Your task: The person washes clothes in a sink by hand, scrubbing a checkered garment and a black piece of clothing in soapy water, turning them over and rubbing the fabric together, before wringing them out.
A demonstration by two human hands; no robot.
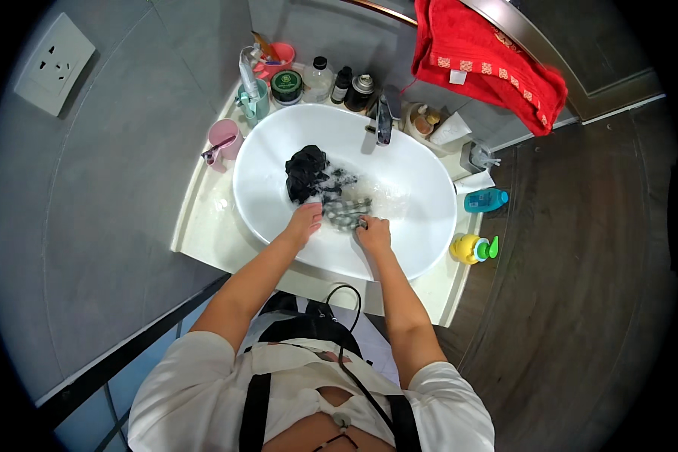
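A wet garment lies in the white washbasin (260,154), in shallow, sudsy water. One part is a bunched black cloth (306,173); the other is a grey-and-white checked cloth (346,214). Whether both are one piece I cannot tell. My left hand (306,221) is closed at the near left edge of the checked cloth, its fingertips partly hidden by cloth and foam. On the right side of that same cloth my right hand (374,233) pinches its edge between thumb and fingers. A dark faucet (384,124) reaches over the basin's far rim.
Behind the basin stand a green-lidded jar (286,87), a clear bottle (318,79) and dark bottles. A pink cup (224,138) is at left. To the right are a blue bottle (486,200) and a yellow pump bottle (471,248). A red towel (482,60) hangs above.
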